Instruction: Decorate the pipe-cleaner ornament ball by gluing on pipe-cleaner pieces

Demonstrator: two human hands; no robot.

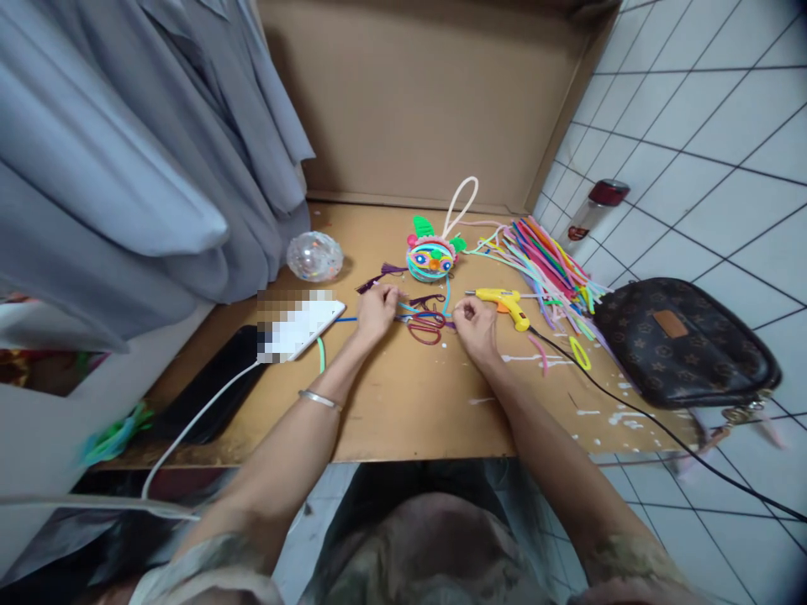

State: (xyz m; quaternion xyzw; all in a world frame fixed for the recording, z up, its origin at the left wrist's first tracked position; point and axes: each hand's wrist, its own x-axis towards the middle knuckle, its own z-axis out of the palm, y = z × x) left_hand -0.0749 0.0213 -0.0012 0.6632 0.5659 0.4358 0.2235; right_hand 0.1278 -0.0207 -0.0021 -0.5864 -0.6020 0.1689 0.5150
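Observation:
My left hand [378, 309] is closed over the wooden table, left of the red-handled scissors [426, 328]. My right hand [474, 326] is pinched on the scissors' other side, beside the yellow glue gun [504, 302]. What my fingers hold is too small to make out; a dark blue strip shows near both hands. Behind them stands a colourful animal-face ornament [432, 259] with green ears and a white loop. Dark purple tassels [382, 273] lie by my left hand.
A clear ball [315, 256] and a white phone [303, 330] with a cable are at the left. Colourful pipe cleaners [548, 265], a brown patterned bag [687, 340] and a red-lidded bottle [596, 210] are at the right. Grey cloth [157, 151] hangs at the back left.

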